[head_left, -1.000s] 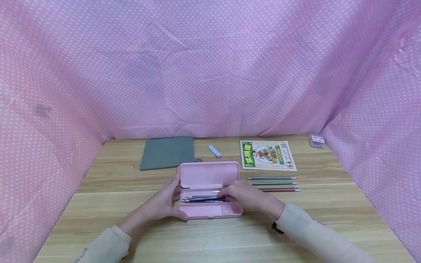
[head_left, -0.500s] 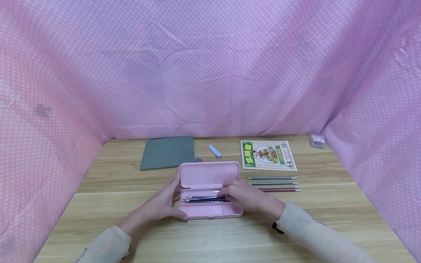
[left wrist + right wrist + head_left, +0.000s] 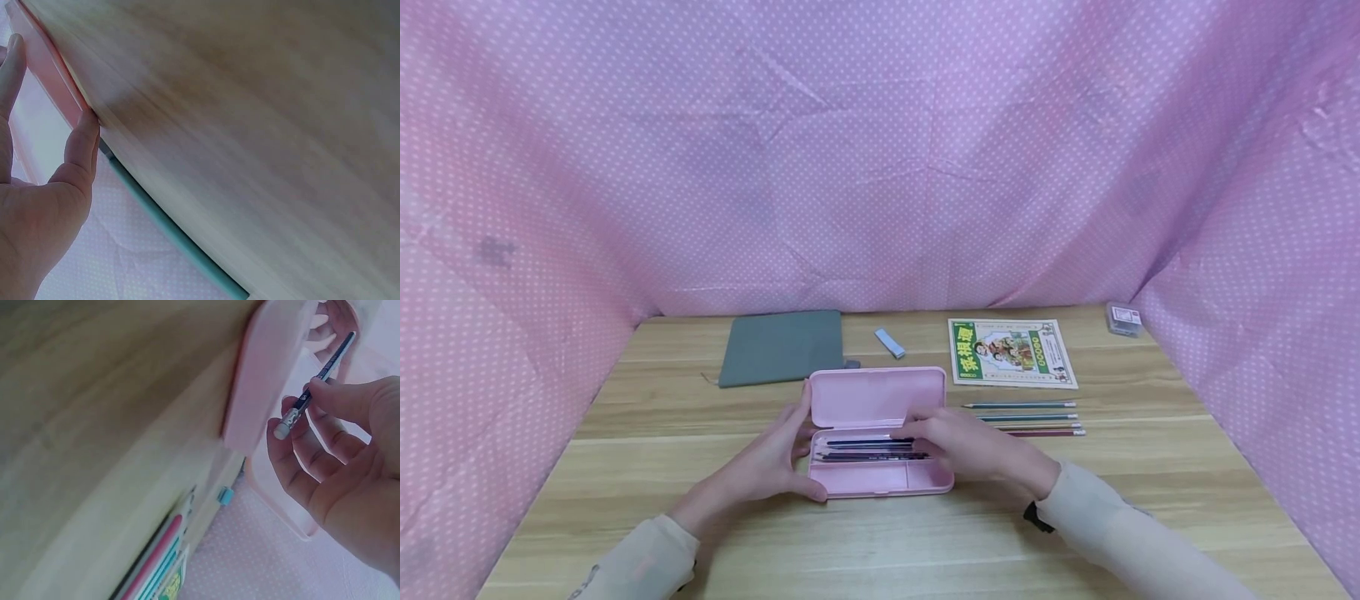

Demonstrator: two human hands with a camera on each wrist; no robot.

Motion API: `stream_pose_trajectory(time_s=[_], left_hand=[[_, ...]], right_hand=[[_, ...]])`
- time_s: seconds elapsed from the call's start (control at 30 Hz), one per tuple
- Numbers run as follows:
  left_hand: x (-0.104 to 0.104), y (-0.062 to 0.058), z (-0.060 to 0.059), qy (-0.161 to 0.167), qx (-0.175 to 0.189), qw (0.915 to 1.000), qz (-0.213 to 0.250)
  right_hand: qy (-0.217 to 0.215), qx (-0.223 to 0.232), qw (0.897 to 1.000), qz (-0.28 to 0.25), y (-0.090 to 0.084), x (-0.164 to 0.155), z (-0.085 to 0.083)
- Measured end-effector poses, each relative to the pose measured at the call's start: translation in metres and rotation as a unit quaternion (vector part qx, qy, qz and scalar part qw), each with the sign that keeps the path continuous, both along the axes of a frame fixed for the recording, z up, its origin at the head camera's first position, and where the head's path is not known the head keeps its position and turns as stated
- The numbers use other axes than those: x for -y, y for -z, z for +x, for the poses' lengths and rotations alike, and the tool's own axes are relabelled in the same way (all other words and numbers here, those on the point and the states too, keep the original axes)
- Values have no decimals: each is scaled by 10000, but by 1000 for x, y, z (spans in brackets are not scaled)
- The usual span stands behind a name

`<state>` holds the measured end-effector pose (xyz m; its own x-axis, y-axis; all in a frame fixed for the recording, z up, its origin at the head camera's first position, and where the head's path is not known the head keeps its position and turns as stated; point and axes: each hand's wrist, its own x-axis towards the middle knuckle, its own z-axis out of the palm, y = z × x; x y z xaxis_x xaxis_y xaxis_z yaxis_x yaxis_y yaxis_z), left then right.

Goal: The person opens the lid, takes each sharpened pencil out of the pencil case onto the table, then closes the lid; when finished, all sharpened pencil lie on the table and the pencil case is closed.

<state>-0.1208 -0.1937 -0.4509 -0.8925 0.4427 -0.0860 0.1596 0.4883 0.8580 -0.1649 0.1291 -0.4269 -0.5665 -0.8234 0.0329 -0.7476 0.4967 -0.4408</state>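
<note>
Held component: one dark pencil [image 3: 328,367], located over the rear compartment of the pink pencil case [image 3: 859,478]. The right hand [image 3: 972,446] grasps it between thumb and fingertips near the white eraser end, with the tip directed towards the case's left end.

Change of state: half a second ago the right hand is lower and the dark pencils lie bunched together. The hand is now slightly raised, and a visible gap separates the held pencil from the remaining pencils [image 3: 857,457]. Assessment: the held pencil appears separated from the group; the work in hand appears to be the handling of single pencils.

Support: the left hand [image 3: 760,468] is unchanged. Its fingers are spread, not clenched; the thumb presses the front left corner and the forefinger touches the left edge of the upright lid [image 3: 877,398].

Surroundings: four pencils [image 3: 1026,406] lie in a row to the right, some partly hidden by the right hand. Behind them is an illustrated booklet [image 3: 1013,353]. A light blue strip [image 3: 890,343] and a grey-green notebook [image 3: 782,348] lie behind the case. A small clear box [image 3: 1123,320] stands at the table's [image 3: 880,550] far right corner.
</note>
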Motion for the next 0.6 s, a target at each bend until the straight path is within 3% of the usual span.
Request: stream_pose_trajectory(time_s=[0.37,0.6], left_hand=[[1,0,-2,-30,25,10000,-20],[1,0,-2,28,-23,10000,52]], right_hand=[[-379,376,9931,-1043,-15,-27,-10],[-382,1114,9839,-1344,-19,-57,-16]])
